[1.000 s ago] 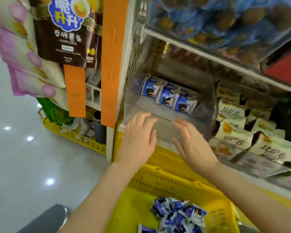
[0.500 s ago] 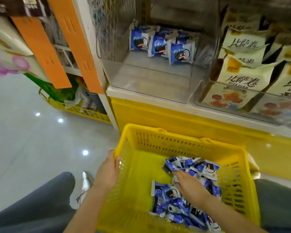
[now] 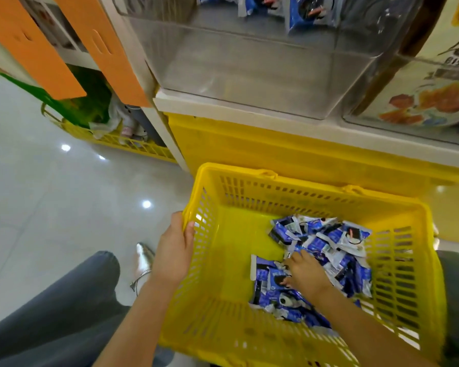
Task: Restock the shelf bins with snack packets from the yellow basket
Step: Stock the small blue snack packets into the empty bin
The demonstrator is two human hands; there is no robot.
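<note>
My one head view, forward and steeply down, close over the yellow basket (image 3: 316, 200) beneath the shelf bin (image 3: 249, 70).

Glossy pale floor (image 3: 64, 221) spreads left, light spots (image 3: 146, 204) glinting off it — orange strips (image 3: 35, 46) hang beside the white shelf (image 3: 249, 112) over its yellow base (image 3: 276, 149).
</note>
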